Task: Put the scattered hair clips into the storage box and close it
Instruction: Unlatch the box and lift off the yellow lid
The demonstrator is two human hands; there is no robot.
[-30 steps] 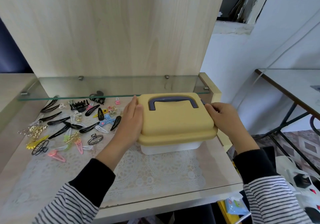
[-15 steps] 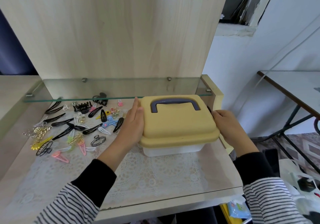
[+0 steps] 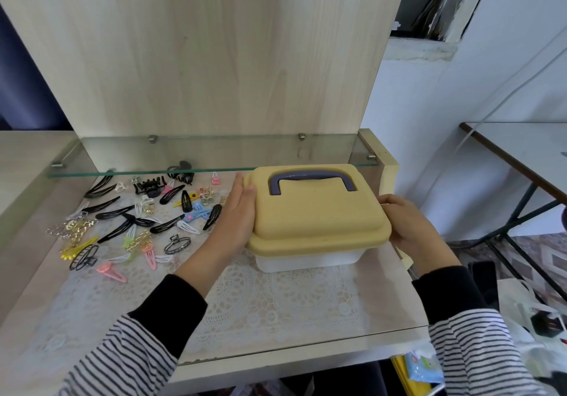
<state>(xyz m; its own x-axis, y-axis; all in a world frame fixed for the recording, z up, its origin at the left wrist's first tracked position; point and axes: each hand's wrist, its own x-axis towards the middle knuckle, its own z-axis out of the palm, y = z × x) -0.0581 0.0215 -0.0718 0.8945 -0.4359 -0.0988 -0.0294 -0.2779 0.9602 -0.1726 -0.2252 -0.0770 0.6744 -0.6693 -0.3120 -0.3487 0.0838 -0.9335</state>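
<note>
A storage box with a white base and a yellow lid stands on the desk, lid on, grey handle lying flat. My left hand lies flat against the lid's left side with straight fingers. My right hand grips the lid's right edge, fingers curled round it. Several hair clips in black, pink, yellow, blue and gold lie scattered on the lace mat to the left of the box.
A glass shelf runs low across the back, just above the clips and the box's far edge. A wooden panel rises behind. The desk's front edge is near me. Another table stands at the right.
The box sits slightly farther back toward the glass shelf. Both hands stay on the lid's sides; the right hand has slid a little lower along the edge.
</note>
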